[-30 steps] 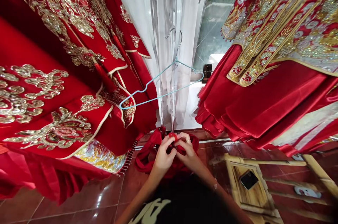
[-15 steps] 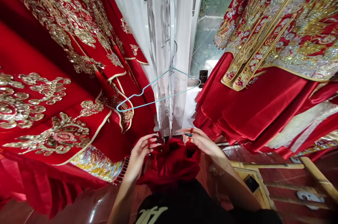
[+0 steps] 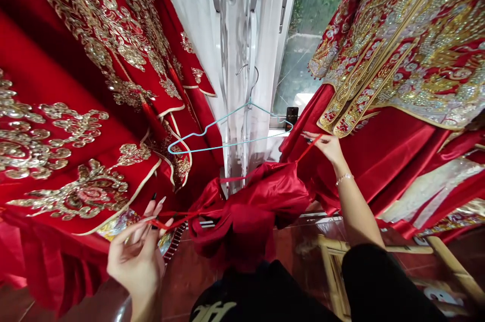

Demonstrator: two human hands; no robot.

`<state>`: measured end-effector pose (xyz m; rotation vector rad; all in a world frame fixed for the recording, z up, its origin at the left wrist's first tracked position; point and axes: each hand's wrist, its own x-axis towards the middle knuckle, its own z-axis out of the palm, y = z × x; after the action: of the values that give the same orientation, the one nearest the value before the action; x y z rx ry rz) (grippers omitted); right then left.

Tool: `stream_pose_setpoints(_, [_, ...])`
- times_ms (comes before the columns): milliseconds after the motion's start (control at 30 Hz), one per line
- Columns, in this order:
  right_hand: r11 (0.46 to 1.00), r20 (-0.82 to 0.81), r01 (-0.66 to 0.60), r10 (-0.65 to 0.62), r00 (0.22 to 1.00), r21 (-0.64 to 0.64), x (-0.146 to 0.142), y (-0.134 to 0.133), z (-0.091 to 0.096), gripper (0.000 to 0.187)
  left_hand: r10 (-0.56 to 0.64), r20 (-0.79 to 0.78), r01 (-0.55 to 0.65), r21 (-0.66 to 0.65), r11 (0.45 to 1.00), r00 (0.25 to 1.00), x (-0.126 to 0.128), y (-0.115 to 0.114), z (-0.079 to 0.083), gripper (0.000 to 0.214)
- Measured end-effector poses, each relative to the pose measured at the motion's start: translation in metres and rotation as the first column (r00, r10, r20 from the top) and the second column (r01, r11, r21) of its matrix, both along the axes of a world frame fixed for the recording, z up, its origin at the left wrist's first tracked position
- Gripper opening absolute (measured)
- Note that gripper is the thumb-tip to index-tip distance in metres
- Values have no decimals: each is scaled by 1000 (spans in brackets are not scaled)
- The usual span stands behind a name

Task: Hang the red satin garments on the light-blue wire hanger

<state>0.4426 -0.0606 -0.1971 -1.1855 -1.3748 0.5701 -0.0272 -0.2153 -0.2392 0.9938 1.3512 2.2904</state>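
Red garment (image 3: 253, 223) | bands (image 3: 308, 149): left hand (image 3: 137, 248), right hand (image 3: 329, 148) | top edge (image 3: 278, 166) apart from hanger (image 3: 235, 144)

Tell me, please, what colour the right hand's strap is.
The strap is red, best seen in the head view.

Red garment (image 3: 261, 195), straps (image 3: 308, 149) drawn to opposite sides.
The left hand (image 3: 138, 246) pinches one strap; the right hand (image 3: 326, 147) pinches the other. A light-blue hanger (image 3: 232, 145) is positioned beyond, apart from the garment. Embroidered costumes (image 3: 394, 74) hang on both sides.
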Motion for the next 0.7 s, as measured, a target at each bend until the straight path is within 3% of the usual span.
stream_pose_setpoints(67, [1000, -28, -5, 5, 1000, 1, 2, 27, 8, 29, 40, -52, -37, 53, 998, 998, 6, 4, 7, 30])
stream_pose_setpoints(200, [983, -2, -174, 174, 985, -58, -8, 59, 32, 34, 72, -90, -69, 35, 997, 993, 5, 4, 9, 39])
stream_pose_setpoints(500, [901, 180, -325, 385, 905, -288, -48, 53, 81, 18, 6, -128, -2, 30, 1000, 992, -6, -10, 11, 65])
stream_pose_setpoints(567, [836, 173, -389, 480, 860, -386, -55, 53, 92, 15, 0, -162, 4, 24, 1000, 987, -8, -4, 15, 66])
stream_pose_setpoints(700, [642, 94, -515, 672, 735, -567, -54, 50, 105, 17, -116, -173, 115, -16, 993, 978, -23, 23, 27, 73])
